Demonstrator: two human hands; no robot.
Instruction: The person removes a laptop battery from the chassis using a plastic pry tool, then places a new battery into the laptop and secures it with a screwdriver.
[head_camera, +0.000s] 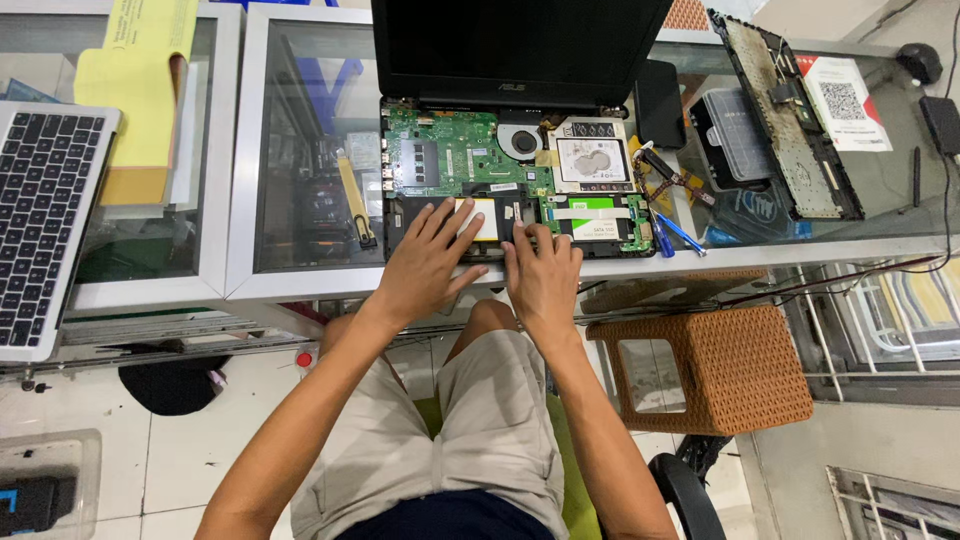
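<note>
An opened black laptop lies on a glass counter, its green circuit board, round fan and a green-labelled drive exposed. My left hand lies flat, fingers spread, on the black lower part of the chassis beside a pale rectangular patch. My right hand rests at the chassis's near edge, fingertips pressing on the black area just left of the drive. Neither hand holds anything.
A second laptop's keyboard sits at far left under yellow papers. A removed laptop cover, a clear plastic parts box, blue-handled tools and a black adapter lie on the right. A wicker stool stands below.
</note>
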